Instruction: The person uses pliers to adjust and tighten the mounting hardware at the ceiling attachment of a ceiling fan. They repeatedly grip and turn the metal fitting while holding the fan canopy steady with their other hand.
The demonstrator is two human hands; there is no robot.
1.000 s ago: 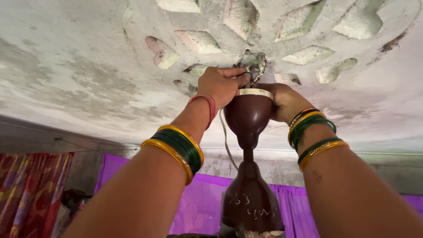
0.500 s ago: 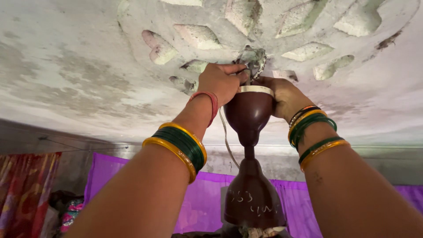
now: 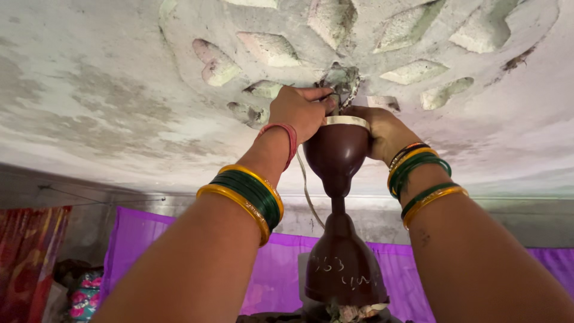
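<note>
Left hand point(image 3: 299, 110): your fingers pinch the hook point(image 3: 341, 81) above the brown cup point(image 3: 336, 152).
Right hand point(image 3: 382, 131): grasps the cup rim.
Rod axis: vertical.

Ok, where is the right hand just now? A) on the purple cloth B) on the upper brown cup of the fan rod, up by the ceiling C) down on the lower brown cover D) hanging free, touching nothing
B: the right hand grips the rim of the upper brown cup just under the ceiling, opposite the left hand.

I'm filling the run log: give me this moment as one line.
left hand: at ceiling hook | right hand: grips brown canopy cup | fan rod: hanging
</note>
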